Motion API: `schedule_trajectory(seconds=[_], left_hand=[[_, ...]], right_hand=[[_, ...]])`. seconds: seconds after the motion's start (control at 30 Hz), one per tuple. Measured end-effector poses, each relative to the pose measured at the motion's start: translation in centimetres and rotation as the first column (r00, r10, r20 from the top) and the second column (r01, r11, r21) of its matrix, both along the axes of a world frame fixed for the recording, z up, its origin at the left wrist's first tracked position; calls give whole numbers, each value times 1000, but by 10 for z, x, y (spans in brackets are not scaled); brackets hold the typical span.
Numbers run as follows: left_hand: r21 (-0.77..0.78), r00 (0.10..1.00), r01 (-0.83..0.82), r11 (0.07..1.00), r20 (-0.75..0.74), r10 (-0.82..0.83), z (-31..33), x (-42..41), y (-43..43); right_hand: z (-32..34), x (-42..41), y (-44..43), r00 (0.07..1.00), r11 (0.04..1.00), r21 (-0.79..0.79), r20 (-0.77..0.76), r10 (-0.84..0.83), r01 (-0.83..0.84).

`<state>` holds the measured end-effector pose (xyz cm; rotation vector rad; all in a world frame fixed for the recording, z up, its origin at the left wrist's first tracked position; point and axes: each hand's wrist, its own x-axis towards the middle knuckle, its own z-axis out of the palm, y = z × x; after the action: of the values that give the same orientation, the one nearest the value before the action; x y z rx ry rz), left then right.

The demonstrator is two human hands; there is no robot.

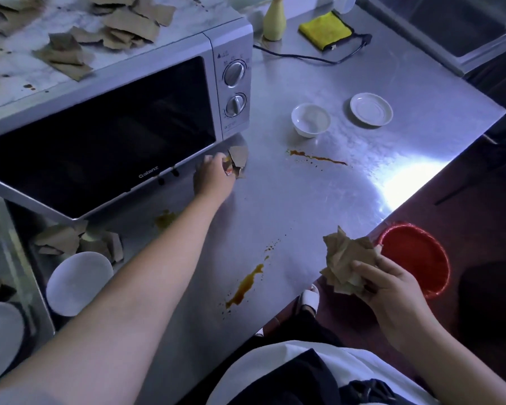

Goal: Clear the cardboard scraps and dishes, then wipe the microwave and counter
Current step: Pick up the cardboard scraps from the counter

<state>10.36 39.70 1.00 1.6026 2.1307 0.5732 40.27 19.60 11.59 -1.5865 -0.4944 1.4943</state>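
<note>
The task was barely started: fingers of the left hand (pixel 214 175) pinched a scrap (pixel 237 159) beside the microwave (pixel 100 135), the right hand (pixel 392 287) clutched a wad of scraps (pixel 345 263), and dishes (pixel 310 119), spills (pixel 246 283) and wiping remained

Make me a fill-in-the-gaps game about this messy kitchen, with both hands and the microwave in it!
1. The folded cloth at the back of the counter is ____.
2. The right hand holds a bunch of cardboard scraps near a ____ bucket.
3. The left hand grips one scrap beside the microwave, and torn pieces lie on ____ of it.

Missing words: yellow; red; top.
</note>
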Motion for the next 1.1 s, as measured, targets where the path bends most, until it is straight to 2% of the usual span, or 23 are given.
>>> schedule_trajectory(seconds=[0.17,0.43,0.5,0.53,0.6,0.63,0.67,0.73,0.8,0.93,1.03,1.1], left_hand=[[-120,977,96,988,-180,-117,-15,1,30],[-60,952,159,986,-254,-169,-13,-2,14],[13,974,117,993,-195,-112,-2,-3,5],[52,989,90,995,-120,-83,5,-2,-1],[76,986,15,997,167,-27,22,3,-21],[50,935,-31,998,355,11,33,9,-34],[7,847,-75,997,529,60,44,16,-50],[-75,676,-124,989,724,140,60,31,-82],[-125,580,-133,983,795,180,70,47,-111],[-189,470,-93,978,857,210,87,69,-153],[-214,313,-68,974,923,225,96,83,-166],[-243,251,-112,964,931,264,99,91,-166]], right_hand=[[-1,19,-12,999,999,-23,-10,-42,41],[-1,25,-7,995,994,-36,-26,-99,98],[-1,22,-2,996,996,-22,-36,-86,86],[-1,20,1,996,997,-14,-44,-79,78],[-3,15,7,995,998,-2,-69,-70,71],[-4,12,10,994,998,-1,-84,-64,64],[-4,9,13,994,999,0,-94,-49,49],[-4,4,20,994,1000,24,-107,21,-19],[-2,-2,28,978,986,76,-134,160,-150],[5,-15,50,874,893,185,-200,443,-410],[8,-22,66,806,829,236,-209,553,-507],[6,-24,76,769,791,245,-198,608,-561]])
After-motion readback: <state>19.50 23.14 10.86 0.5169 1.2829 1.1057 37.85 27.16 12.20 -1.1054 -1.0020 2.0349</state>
